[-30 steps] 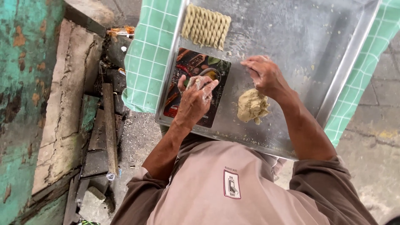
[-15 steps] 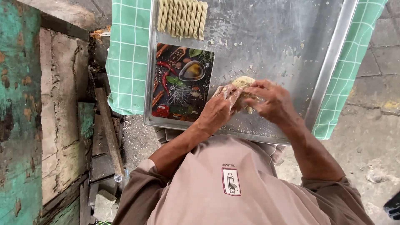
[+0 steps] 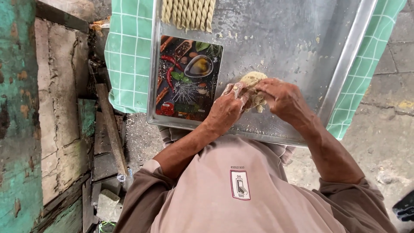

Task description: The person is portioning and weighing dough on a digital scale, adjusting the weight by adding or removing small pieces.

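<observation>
Now, on the tray [image 3: 345,56], right of the board [image 3: 187,77] and below the twists [image 3: 188,14], my left hand [image 3: 224,113] and right hand [image 3: 282,100] both grip the dough [image 3: 251,82]; I judge I'm pinching off a piece, needing a clean pull

Your hands [image 3: 258,101] hide most of the dough lump [image 3: 252,80]; the twisted dough sticks [image 3: 188,15] and tray [image 3: 345,73] run off the top edge.
</observation>
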